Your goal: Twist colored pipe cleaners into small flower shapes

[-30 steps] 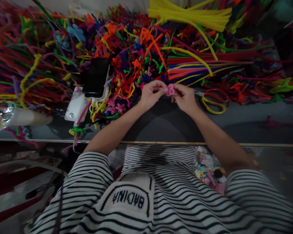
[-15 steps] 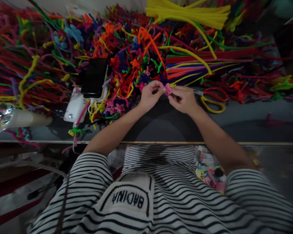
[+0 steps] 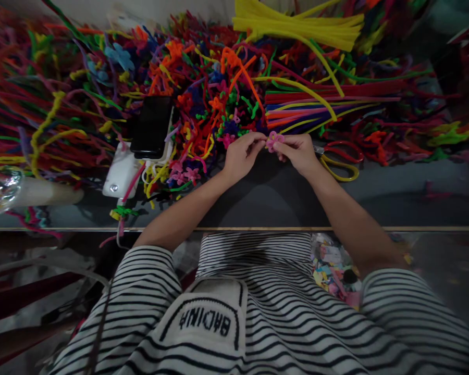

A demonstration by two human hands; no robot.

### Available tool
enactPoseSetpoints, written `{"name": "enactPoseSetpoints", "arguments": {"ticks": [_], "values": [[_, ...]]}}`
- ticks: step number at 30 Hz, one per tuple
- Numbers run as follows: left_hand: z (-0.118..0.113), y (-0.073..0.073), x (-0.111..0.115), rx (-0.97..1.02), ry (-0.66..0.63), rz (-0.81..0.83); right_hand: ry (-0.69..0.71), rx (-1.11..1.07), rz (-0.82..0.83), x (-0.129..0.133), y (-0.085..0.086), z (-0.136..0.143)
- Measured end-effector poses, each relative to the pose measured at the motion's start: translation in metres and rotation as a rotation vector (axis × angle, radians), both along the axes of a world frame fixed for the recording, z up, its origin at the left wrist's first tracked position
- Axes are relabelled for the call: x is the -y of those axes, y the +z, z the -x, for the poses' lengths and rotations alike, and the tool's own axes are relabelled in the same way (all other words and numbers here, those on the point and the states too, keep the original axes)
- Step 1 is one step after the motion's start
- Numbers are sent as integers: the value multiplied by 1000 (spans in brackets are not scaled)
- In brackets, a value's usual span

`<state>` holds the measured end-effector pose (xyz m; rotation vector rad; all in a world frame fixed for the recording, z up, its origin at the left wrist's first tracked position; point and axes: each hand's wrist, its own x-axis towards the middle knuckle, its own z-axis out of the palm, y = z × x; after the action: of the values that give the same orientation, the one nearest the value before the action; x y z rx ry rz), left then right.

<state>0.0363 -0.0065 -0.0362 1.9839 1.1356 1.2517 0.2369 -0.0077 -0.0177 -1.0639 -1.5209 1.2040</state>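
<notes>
1. My left hand [image 3: 240, 156] and my right hand [image 3: 297, 152] are both closed around one small pink pipe-cleaner flower [image 3: 274, 140], each pinching it with the fingertips from its own side. The flower is between the two hands, held just above the dark table [image 3: 394, 198], close to the edge of the big coloured pile of pipe cleaners [image 3: 203, 94].

2. Compared with one second ago, the two hands have moved a little away from me, toward the pile, and they are now closer to each other. The flower went with them and sits a bit higher in the view.

3. The petals look turned a little differently than before, so I judge that I am shaping or twisting the flower, not putting it down. It is too small to say which petal I press.

4. The red and yellow scissors [image 3: 342, 161] lie just beside my right hand, not touched. The black phone [image 3: 151, 127] on the white box [image 3: 119, 174] stays at my left, and some finished pink flowers [image 3: 183, 174] lie near it.
</notes>
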Motion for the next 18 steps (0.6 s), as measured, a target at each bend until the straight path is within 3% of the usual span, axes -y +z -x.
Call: {"name": "enactPoseSetpoints", "arguments": {"ticks": [3, 9, 18], "values": [[8, -2, -7, -169, -11, -127, 45, -36, 128, -1, -1, -1], [20, -12, -16, -330, -176, -294, 211, 40, 314, -5, 1, -4], [34, 1, -21, -538, -270, -475, 263, 126, 247, -6, 2, -8]]}}
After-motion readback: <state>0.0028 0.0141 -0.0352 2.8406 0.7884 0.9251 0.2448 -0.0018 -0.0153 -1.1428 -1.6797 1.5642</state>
